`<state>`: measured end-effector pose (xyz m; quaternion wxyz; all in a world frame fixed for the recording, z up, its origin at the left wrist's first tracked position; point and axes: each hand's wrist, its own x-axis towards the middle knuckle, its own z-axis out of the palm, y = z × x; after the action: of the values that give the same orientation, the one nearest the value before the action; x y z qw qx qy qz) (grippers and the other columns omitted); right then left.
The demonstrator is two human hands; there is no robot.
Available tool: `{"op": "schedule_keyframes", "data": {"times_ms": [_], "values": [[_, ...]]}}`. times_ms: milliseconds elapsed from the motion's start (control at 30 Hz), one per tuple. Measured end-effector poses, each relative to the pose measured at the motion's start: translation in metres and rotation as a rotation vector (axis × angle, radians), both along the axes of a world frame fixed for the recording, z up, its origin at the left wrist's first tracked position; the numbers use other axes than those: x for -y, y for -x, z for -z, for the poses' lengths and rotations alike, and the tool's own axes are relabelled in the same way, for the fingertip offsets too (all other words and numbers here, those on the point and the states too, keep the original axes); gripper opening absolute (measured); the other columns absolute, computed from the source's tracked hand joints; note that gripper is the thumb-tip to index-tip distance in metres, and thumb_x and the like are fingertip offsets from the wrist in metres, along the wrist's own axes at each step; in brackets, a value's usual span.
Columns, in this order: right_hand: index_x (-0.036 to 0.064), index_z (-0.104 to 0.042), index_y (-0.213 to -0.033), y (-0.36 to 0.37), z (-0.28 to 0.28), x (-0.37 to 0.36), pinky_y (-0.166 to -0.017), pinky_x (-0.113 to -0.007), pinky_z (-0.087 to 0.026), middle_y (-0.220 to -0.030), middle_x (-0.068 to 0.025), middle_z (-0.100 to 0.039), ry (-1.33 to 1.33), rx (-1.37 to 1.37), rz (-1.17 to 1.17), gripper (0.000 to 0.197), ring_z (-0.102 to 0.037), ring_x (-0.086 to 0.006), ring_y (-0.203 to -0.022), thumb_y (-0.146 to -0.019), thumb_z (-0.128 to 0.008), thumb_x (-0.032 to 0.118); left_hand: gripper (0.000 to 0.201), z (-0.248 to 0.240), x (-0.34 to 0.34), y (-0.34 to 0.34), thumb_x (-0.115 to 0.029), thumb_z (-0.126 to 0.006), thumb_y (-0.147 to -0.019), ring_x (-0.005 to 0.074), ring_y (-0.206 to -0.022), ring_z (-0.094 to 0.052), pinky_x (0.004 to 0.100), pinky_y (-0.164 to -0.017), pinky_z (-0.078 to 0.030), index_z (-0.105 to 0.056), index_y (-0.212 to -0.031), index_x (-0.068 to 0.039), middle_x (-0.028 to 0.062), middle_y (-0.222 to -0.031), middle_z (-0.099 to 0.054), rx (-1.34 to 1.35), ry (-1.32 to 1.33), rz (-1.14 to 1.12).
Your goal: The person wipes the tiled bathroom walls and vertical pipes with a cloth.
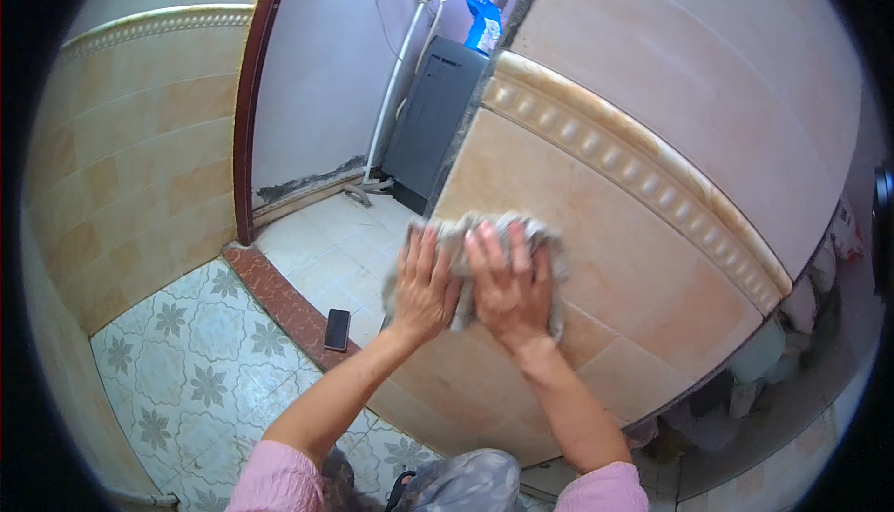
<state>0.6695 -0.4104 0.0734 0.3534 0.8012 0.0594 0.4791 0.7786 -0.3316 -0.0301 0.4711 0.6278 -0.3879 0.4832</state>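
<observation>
Flat and palm-down, the left hand's grip has its fingers extended and slightly apart, pressing on a crumpled, off-white and grey fabric cloth. On the same cloth, the right hand lies just beside it, with its fingers spread more widely. The cloth sits near the middle of the view, against a wall of glossy peach-beige ceramic tiles.

Measured from the cloth, a cream relief border with round raised bosses crosses the wall at 2 o'clock. A tall, dark grey, box-shaped unit stands between 11 and 12 o'clock, with a bright blue packet on top. At 8 o'clock, a black rectangular phone lies at the edge of a reddish-brown, stone-patterned sill; farther out that way spreads a pale, flower-patterned tile floor.
</observation>
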Motion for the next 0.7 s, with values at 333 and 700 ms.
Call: {"op": "schedule_keyframes", "data": {"times_ms": [333, 700], "values": [[0.0252, -0.061, -0.117, 0.098, 0.042, 0.058, -0.106, -0.042, -0.027, -0.135, 0.0073, -0.045, -0.006, 0.06, 0.103, 0.032, -0.039, -0.0193, -0.128, -0.087, -0.051, 0.021, 0.055, 0.002, 0.025, 0.063, -0.021, -0.059, -0.081, 0.0415, -0.135, -0.025, 0.0571, -0.108, -0.017, -0.045, -0.132, -0.008, 0.0187, -0.144, -0.032, 0.119, -0.259, 0.062], [0.0062, -0.054, -0.113, 0.16, 0.03, 0.097, -0.1, -0.06, -0.027, -0.133, -0.0065, -0.044, -0.174, 0.415, 0.2, 0.03, -0.035, -0.0404, -0.125, -0.089, -0.046, 0.023, 0.051, -0.068, 0.081, 0.138, -0.025, -0.06, -0.077, 0.0336, -0.13, -0.036, 0.0587, -0.104, -0.022, -0.052, -0.126, -0.016, 0.0097, -0.138, -0.041, 0.38, -0.182, 0.074]]}}
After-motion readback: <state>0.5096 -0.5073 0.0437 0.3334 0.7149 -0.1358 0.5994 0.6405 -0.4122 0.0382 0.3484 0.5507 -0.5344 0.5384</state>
